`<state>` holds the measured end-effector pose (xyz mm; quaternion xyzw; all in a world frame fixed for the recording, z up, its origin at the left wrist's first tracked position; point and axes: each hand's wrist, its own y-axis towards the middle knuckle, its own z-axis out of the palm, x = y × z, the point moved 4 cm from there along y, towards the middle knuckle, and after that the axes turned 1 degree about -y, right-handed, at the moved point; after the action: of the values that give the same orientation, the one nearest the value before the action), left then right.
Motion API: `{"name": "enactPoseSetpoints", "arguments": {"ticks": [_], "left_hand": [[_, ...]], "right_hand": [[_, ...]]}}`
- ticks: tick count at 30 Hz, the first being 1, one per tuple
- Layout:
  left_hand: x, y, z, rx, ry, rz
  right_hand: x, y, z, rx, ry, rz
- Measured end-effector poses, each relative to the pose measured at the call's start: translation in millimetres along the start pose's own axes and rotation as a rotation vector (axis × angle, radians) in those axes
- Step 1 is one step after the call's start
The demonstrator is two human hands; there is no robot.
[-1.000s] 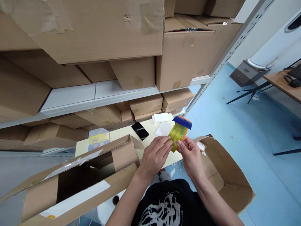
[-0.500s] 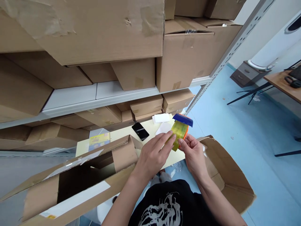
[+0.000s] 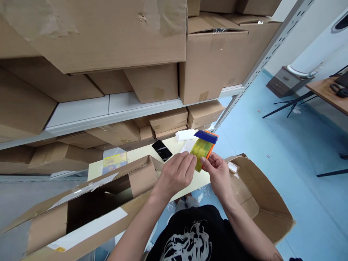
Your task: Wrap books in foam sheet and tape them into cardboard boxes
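A small flat yellow, blue and orange packet [image 3: 202, 148] is held up in front of me, above the narrow cream table. Its dark blue band lies across the far end, and orange shows along the right edge. My right hand [image 3: 219, 172] grips its lower right edge, thumb on the yellow face and fingers behind. Curled at the left edge, the fingers of my left hand [image 3: 179, 172] pinch the yellow part; their tips are partly hidden. White papers [image 3: 186, 135] lie on the table beyond the packet, with a black phone [image 3: 162, 150] to their left.
An open cardboard box [image 3: 144, 181] stands at the left, partly over the cream table [image 3: 138, 154]. Another open box [image 3: 269, 192] is on my right, with a white scrap inside. Shelves [image 3: 130, 108] loaded with cartons rise ahead. Blue floor and a wooden desk [image 3: 328, 92] lie farther right.
The packet and both hands have shifted slightly left. My left fingers, earlier stretched over the yellow face, are now curled at its left edge. The packet has turned, showing more orange.
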<state>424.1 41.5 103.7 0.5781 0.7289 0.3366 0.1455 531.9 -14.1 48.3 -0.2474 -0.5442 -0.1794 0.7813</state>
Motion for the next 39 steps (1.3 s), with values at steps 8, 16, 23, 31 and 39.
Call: {"name": "enactPoseSetpoints", "arguments": {"ticks": [8, 16, 23, 31, 39], "left_hand": [[2, 5, 3.8, 0.063, 0.099, 0.018], [-4, -7, 8.8, 0.219, -0.095, -0.056], [5, -8, -10.3, 0.054, -0.221, -0.270], [2, -5, -2.8, 0.092, -0.265, -0.221], [6, 5, -5.3, 0.121, -0.076, -0.038]], "right_hand": [[-1, 3, 0, -0.032, -0.016, 0.016], [-3, 5, -5, -0.030, 0.016, 0.008], [4, 5, -8, 0.028, 0.058, 0.021], [6, 5, -8, 0.066, 0.133, 0.060], [7, 2, -8, 0.065, 0.123, 0.076]]}}
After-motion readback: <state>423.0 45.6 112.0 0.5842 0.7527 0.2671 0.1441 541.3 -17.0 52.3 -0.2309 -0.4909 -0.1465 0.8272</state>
